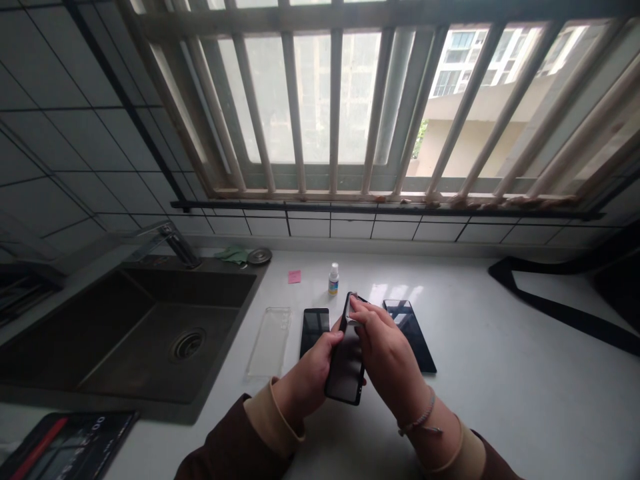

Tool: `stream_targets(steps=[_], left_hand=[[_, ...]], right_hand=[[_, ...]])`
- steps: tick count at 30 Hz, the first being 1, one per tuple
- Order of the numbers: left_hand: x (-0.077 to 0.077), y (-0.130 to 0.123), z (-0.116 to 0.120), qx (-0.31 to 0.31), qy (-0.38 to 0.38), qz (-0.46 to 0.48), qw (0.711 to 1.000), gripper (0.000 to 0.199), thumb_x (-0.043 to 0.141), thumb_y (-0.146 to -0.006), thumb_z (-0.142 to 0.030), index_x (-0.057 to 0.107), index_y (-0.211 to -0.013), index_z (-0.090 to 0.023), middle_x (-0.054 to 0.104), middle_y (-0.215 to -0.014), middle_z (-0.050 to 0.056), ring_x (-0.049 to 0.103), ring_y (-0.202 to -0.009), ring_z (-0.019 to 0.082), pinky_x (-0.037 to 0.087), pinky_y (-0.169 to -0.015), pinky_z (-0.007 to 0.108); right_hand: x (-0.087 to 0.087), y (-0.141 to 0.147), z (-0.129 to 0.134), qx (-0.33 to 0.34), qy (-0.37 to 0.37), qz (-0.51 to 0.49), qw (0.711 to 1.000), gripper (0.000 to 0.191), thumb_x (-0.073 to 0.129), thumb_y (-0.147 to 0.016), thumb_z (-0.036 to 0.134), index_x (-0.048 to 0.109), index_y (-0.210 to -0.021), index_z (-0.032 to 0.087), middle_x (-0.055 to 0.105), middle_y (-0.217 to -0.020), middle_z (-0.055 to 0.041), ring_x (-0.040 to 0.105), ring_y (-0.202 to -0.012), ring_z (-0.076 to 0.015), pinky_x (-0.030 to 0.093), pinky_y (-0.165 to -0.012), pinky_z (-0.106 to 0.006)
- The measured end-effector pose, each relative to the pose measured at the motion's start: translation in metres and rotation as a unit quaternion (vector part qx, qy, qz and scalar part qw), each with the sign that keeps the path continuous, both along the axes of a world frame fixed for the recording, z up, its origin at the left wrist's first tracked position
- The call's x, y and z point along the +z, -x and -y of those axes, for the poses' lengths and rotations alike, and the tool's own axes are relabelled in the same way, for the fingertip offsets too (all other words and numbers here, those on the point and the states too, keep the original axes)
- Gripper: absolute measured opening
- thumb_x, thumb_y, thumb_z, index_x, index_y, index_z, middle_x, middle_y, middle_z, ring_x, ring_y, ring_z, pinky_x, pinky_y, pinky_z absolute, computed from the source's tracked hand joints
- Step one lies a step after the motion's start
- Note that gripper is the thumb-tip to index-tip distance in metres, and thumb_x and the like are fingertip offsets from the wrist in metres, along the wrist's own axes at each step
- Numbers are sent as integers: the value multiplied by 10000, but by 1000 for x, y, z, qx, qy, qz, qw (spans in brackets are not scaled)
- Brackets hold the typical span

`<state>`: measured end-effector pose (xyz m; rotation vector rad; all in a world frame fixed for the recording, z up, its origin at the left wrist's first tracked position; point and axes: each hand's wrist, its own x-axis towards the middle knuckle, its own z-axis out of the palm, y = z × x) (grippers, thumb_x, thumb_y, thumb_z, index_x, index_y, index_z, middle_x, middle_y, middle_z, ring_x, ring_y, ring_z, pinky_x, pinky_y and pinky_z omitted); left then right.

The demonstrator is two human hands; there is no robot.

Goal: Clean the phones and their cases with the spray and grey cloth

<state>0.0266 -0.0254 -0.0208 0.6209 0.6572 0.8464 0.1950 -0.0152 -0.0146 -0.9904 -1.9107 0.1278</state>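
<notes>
My left hand (313, 373) is wrapped round a dark smartphone (345, 370), tilted up above the counter with its screen facing me. The fingers of my right hand (390, 340) are pressed together on the upper part of that screen. A small pale piece like a wipe (350, 312) shows under those fingertips, mostly hidden. Behind my left hand lies a second black phone (316, 321), partly covered by it. A clear phone case (269, 343) is to its left. Beyond my right hand rests a dark tablet (416, 340). A small white-capped bottle (333, 280) stands just past the held phone.
At left is a sink (165, 320) with a faucet (177, 243). A green cloth (233, 255) and a metal strainer (259, 256) lie behind it. A pink note (295, 277) is on the white counter (500, 413). A black strap (555, 300) lies at right, below a barred window.
</notes>
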Motion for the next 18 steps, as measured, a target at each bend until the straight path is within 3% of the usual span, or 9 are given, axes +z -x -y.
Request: stream_targets(steps=[6,8,12,15,18], left_hand=[[0,0,0,-1,-17,-7,1000,550,494,-1055,-392,475,-1580,-226,785,-1079,110,758,-823,245,625,-763,393],[2,-1,1,22,-47,1,999,488,534,-1061,-375,571,-1516,-205,782,-1182,120,753,-1039,261,590,-920,374],[5,-5,1,55,-80,28,995,398,584,-1067,-389,713,-1367,-162,727,-1380,119,537,-1450,267,364,-1222,333],[4,-7,1,44,-48,66,996,459,530,-1086,-460,707,-1376,-151,701,-1424,132,480,-1504,267,287,-1281,369],[1,-8,0,64,-7,100,993,480,504,-1094,-465,691,-1391,-138,723,-1376,149,539,-1455,276,293,-1285,410]], right_hand=[[-3,0,-3,7,14,-7,1000,322,459,-1006,26,621,-1205,221,671,-1443,-162,625,-1373,-267,603,-1088,-472],[-2,0,-4,13,19,-6,1000,313,459,-1008,26,624,-1186,224,683,-1429,-157,640,-1357,-262,608,-1081,-462],[2,2,-3,36,17,-1,999,286,467,-1019,36,625,-1159,229,709,-1396,-148,675,-1319,-253,624,-1059,-441],[5,3,-2,52,18,-6,998,262,468,-1028,41,621,-1141,222,724,-1371,-150,687,-1305,-245,625,-1063,-426],[6,6,0,80,26,-7,996,279,458,-1022,24,616,-1152,214,724,-1368,-152,676,-1321,-241,613,-1086,-423]])
